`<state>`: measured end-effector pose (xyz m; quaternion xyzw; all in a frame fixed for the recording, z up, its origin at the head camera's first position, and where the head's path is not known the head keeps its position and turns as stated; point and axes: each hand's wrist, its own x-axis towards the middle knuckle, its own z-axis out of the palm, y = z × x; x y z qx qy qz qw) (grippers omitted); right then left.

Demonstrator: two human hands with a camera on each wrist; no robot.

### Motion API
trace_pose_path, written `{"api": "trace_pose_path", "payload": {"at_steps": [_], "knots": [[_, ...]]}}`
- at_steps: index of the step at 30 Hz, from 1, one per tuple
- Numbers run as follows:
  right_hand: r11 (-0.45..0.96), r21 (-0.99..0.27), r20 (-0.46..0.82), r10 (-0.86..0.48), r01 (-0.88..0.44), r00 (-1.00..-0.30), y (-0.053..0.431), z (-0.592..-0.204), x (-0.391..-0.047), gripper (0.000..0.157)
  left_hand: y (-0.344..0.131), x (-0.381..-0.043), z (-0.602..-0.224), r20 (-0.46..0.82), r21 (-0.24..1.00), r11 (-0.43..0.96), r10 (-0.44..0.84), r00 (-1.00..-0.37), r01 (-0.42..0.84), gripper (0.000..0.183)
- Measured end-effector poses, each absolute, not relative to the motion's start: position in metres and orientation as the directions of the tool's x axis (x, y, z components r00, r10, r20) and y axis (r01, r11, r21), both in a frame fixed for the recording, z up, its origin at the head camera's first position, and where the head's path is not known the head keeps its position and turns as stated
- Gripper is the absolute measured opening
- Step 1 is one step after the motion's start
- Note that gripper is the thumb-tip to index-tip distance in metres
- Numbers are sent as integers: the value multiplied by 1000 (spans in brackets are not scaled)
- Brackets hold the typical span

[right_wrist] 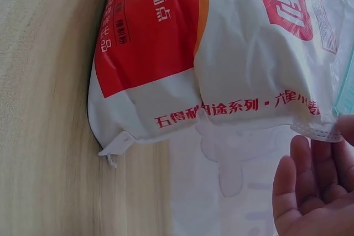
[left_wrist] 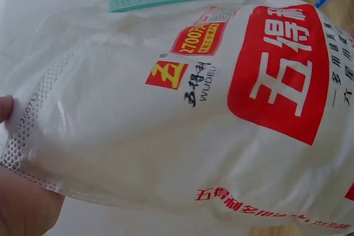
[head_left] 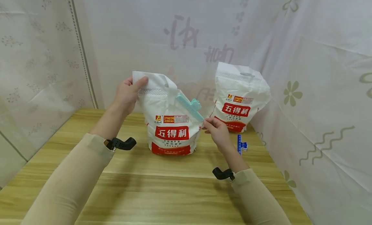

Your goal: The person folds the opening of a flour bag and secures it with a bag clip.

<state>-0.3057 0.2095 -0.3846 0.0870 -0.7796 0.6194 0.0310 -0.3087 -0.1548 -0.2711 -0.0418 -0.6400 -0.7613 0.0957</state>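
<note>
A white and red flour bag (head_left: pixel 154 105) stands on the table, its top slanting down to the right. Clamped along that slant is a mint-green sealing clip (head_left: pixel 189 107), which the left wrist view also shows near its top edge. My left hand (head_left: pixel 125 95) grips the bag's upper left corner, thumb in front and fingers behind. At the lower end of the clip, my right hand (head_left: pixel 218 131) pinches the bag's right corner. In the right wrist view, the thumb and a finger of the right hand (right_wrist: pixel 315 186) meet at that corner, with other fingers loosely curled below.
A second flour bag (head_left: pixel 238 86) stands behind and to the right, its top folded over. In front of it lies a blue sealing clip (head_left: pixel 239 144) on the wooden table (head_left: pixel 139 192). Patterned white curtains (head_left: pixel 122 31) enclose the table's back and sides.
</note>
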Motion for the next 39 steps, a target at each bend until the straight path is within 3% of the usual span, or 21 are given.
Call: {"api": "trace_pose_path", "payload": {"at_steps": [8, 15, 20, 26, 32, 39], "knots": [[240, -960, 135, -60, -145, -989, 210, -383, -309, 27, -151, -308, -271, 167, 954, -225, -156, -974, 200, 32], [237, -959, 133, -99, -153, -986, 214, -386, -307, 30, -154, -299, -296, 265, 906, -328, -51, -963, 267, 56], [222, -961, 135, -137, -164, -981, 215, -387, -304, 35, -157, -288, -338, 264, 899, -359, -10, -964, 251, 34], [211, -962, 145, -133, -171, -980, 214, -393, -307, 34, -152, -285, -368, 247, 884, -365, -166, -955, 292, 13], [246, -952, 172, -71, -184, -983, 211, -396, -310, 25, -150, -290, -369, 255, 906, -268, -275, -927, 329, 11], [233, -959, 158, -20, -158, -987, 206, -390, -310, 16, -154, -290, -363, 184, 954, -178, -288, -940, 242, 18]]}}
